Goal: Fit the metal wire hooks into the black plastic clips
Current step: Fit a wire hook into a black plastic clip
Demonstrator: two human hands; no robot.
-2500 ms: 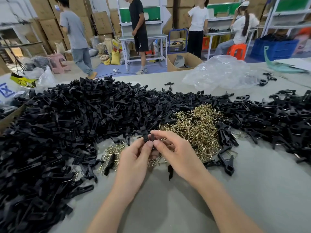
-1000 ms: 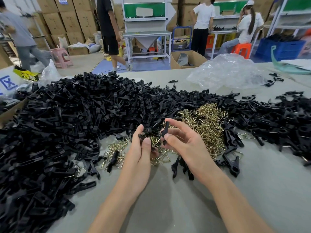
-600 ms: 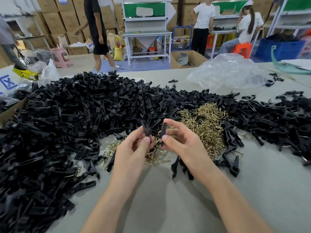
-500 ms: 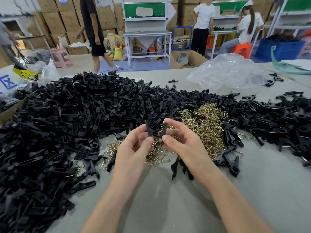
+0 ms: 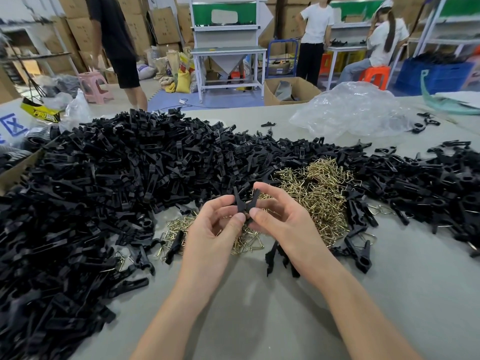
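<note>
Left hand (image 5: 213,229) and right hand (image 5: 285,224) pinch two black clip halves (image 5: 242,203), fingers clamped tight. Mountains of loose clips (image 5: 104,183) and wire hooks (image 5: 322,193) await: early days, surely.

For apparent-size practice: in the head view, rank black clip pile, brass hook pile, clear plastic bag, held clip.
1. black clip pile
2. clear plastic bag, brass hook pile: alike, bag farther
3. held clip
</note>
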